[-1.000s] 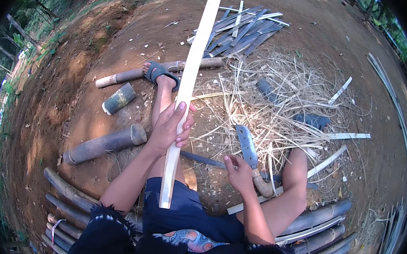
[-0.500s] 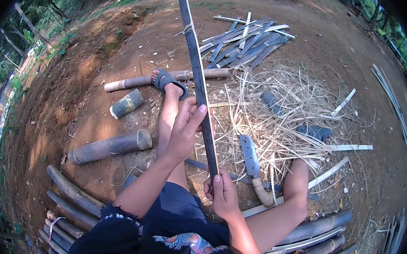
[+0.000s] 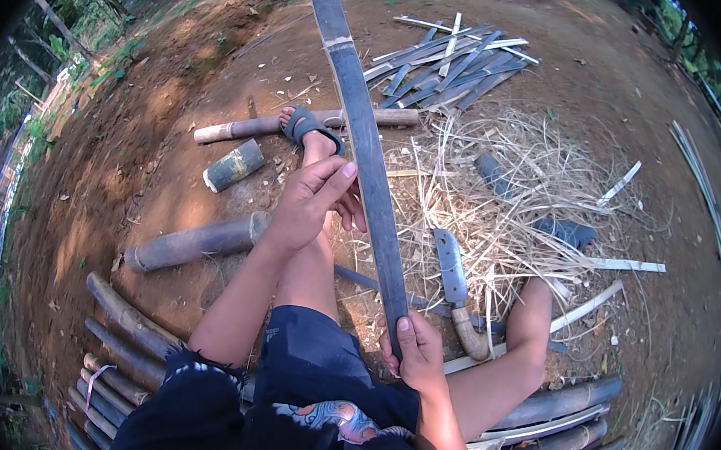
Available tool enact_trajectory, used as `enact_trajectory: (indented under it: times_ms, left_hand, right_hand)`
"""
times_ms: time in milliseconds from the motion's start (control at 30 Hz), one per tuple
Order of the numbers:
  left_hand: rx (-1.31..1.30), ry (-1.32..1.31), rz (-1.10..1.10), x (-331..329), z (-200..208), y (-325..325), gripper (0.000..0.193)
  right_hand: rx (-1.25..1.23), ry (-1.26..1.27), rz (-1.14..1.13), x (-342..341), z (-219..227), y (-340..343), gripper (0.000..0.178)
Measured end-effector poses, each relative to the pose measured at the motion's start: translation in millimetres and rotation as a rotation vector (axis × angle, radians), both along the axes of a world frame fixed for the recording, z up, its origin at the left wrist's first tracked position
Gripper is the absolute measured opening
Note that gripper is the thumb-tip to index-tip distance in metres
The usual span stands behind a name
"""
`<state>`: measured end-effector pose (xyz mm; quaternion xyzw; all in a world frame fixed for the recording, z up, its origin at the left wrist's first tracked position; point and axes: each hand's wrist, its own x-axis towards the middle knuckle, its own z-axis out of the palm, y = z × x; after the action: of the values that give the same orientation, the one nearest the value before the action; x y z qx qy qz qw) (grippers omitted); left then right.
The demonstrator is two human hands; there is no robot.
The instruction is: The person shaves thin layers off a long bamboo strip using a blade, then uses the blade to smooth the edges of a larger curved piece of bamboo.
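Note:
A long dark bamboo strip (image 3: 374,170) slants up and away in front of me, its broad dark face turned up and a pale node ring across its upper part. My right hand (image 3: 418,354) is closed round its near end, thumb on top. Further up, my left hand (image 3: 315,200) has its thumb against the strip's left edge, with curled fingers partly behind it. On the ground right of the strip lies a broad-bladed machete (image 3: 449,267) with a wooden handle, its blade pointing away from me.
Pale bamboo shavings (image 3: 527,188) heap around my right foot. Split strips (image 3: 456,66) are piled beyond. Cut bamboo pieces (image 3: 192,240) lie at the left, and a bamboo pole (image 3: 249,129) lies by my left foot. Bamboo poles (image 3: 551,447) flank me. Long thin strips (image 3: 706,195) lie far right.
The bamboo strip has turned from its narrow edge to its broad dark face. My right hand has shifted slightly right and nearer; the left thumb now rests at the strip's edge.

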<state>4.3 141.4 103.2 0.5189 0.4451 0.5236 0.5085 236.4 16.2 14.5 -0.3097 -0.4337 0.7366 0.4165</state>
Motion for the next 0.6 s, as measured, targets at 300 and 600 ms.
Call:
enact_trajectory:
  times_ms: [300, 600]
  left_hand:
    - [1.034, 1.096, 0.532, -60, 96, 7, 0.028]
    - [0.736, 2.018, -0.267, -113, 179, 13, 0.033]
  right_hand:
    - [-0.008, 0.01, 0.116, 33, 3, -2, 0.022]
    - [0.201, -0.352, 0.379, 137, 25, 45, 0.02]
